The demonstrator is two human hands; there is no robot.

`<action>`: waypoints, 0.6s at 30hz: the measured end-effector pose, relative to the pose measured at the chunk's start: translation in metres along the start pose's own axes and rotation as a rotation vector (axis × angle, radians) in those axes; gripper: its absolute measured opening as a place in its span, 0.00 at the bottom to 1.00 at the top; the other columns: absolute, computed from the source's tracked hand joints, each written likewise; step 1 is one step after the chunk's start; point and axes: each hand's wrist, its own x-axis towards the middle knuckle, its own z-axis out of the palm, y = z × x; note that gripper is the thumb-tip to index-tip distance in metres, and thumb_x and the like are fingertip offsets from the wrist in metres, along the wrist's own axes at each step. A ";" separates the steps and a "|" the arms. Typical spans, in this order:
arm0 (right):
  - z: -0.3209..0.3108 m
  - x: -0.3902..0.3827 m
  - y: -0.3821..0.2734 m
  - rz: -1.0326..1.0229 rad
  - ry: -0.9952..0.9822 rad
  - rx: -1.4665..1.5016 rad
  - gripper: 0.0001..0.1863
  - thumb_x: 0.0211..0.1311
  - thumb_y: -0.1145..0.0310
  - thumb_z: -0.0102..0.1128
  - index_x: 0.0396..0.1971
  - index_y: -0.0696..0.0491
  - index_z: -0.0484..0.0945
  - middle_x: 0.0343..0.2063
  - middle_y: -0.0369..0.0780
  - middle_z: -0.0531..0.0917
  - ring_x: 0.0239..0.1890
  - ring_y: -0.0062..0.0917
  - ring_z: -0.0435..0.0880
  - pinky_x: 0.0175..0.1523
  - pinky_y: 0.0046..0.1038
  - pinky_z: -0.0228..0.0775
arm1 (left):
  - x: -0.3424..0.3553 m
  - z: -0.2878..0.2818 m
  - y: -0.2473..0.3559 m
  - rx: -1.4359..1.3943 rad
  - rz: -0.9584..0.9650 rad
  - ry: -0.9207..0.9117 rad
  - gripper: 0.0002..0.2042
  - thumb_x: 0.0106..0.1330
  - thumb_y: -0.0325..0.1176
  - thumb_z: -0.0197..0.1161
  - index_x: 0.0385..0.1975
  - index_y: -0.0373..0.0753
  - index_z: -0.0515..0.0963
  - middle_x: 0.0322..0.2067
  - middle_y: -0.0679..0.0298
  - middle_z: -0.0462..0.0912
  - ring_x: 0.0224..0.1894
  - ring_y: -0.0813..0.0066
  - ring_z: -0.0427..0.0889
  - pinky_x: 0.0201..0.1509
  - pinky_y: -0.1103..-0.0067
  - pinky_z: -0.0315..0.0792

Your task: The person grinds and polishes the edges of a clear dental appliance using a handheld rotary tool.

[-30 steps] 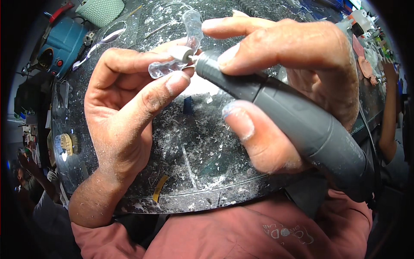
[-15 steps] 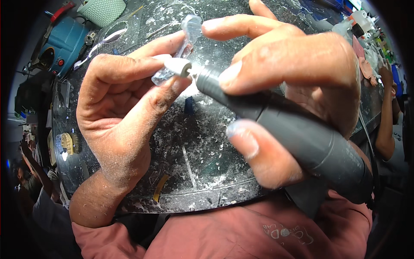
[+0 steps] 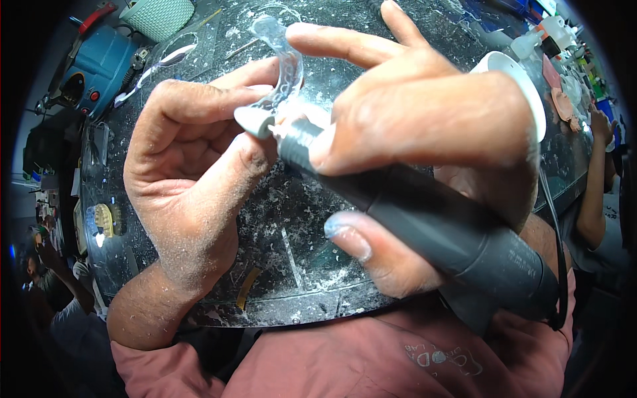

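My left hand [image 3: 192,162] pinches a clear, curved plastic dental tray [image 3: 290,66] between thumb and fingers, its free end pointing up and away. Wrapped round a black rotary handpiece [image 3: 431,222] is my right hand [image 3: 424,123], with the thumb below and the forefinger near the nose. A pale cone-shaped grinding tip [image 3: 254,122] on the handpiece sits at the near part of the tray, close to my left thumb. Whether it touches the plastic I cannot tell. One extended right finger reaches the tray's far end. White dust covers my left hand.
White shavings litter the black tabletop [image 3: 312,265], where a yellow strip [image 3: 247,288] lies. At left are a yellowish dental model [image 3: 101,219], a blue machine [image 3: 103,69] and a woven basket [image 3: 159,14]. Bottles [image 3: 527,43] stand far right; another person's arm [image 3: 590,212] is beyond.
The tray has turned, so its curve shows more broadly and its far end lies further left. My right hand and the handpiece have shifted left and slightly nearer. A white round object shows behind my right hand.
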 end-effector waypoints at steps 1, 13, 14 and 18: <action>0.002 0.001 0.002 0.001 0.004 0.013 0.16 0.49 0.73 0.60 0.39 0.59 0.69 0.31 0.42 0.75 0.38 0.24 0.77 0.47 0.32 0.68 | -0.001 -0.001 0.000 0.007 0.000 0.004 0.11 0.54 0.27 0.65 0.31 0.35 0.69 0.32 0.65 0.76 0.36 0.83 0.74 0.43 0.84 0.67; -0.001 -0.006 0.006 0.121 0.162 0.282 0.15 0.51 0.71 0.61 0.38 0.59 0.70 0.31 0.41 0.76 0.38 0.22 0.76 0.46 0.28 0.67 | -0.002 -0.004 -0.006 -0.078 -0.195 -0.096 0.11 0.55 0.21 0.57 0.38 0.31 0.67 0.37 0.54 0.76 0.39 0.62 0.79 0.44 0.71 0.76; 0.000 -0.006 0.009 0.122 0.162 0.295 0.15 0.51 0.71 0.61 0.38 0.58 0.70 0.31 0.41 0.76 0.38 0.22 0.76 0.46 0.28 0.67 | -0.002 -0.004 -0.007 -0.096 -0.198 -0.140 0.12 0.55 0.21 0.57 0.39 0.30 0.67 0.37 0.53 0.76 0.39 0.60 0.79 0.44 0.69 0.76; 0.003 -0.007 0.016 0.117 0.164 0.344 0.14 0.52 0.70 0.62 0.37 0.58 0.70 0.31 0.41 0.76 0.38 0.21 0.76 0.46 0.27 0.67 | -0.001 0.005 -0.003 -0.171 -0.326 -0.168 0.14 0.57 0.22 0.55 0.43 0.30 0.67 0.37 0.52 0.76 0.39 0.64 0.80 0.43 0.72 0.77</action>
